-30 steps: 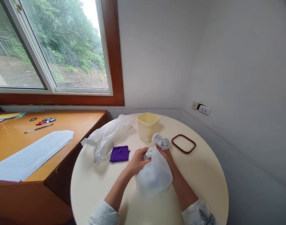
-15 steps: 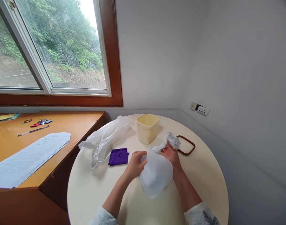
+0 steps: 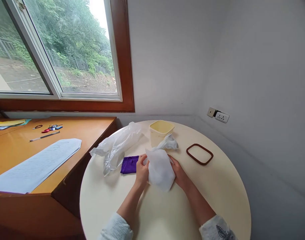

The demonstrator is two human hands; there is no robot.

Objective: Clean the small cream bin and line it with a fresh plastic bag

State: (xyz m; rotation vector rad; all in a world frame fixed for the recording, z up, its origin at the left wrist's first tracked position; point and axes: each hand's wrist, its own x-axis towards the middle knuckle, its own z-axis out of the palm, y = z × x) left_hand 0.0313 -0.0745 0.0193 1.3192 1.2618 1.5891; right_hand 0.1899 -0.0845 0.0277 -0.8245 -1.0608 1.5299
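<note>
A white plastic bag [image 3: 160, 171] is held up over the front middle of the round table, partly bunched. My left hand [image 3: 142, 170] grips its left side, fingers curled around the plastic. On the right side my right hand [image 3: 178, 170] is closed on the same bag, its fingertips partly hidden behind it. A twisted, pale end of plastic [image 3: 169, 142] sticks out beyond my hands, in front of the cream square bin [image 3: 156, 136]. Just left of my left hand lies a folded purple cloth [image 3: 129, 165].
On the round table [image 3: 217, 200] a clear plastic bag [image 3: 119, 143] lies crumpled at the left and a brown rounded frame [image 3: 200, 163] lies at the right. The wooden desk [image 3: 92, 128] on the left holds papers [image 3: 49, 163], a pen [image 3: 44, 136] and keys [image 3: 52, 128].
The twisted end of the plastic has moved left, away from the brown frame and in front of the bin. My right hand has shifted from that twisted part to the bag's right side.
</note>
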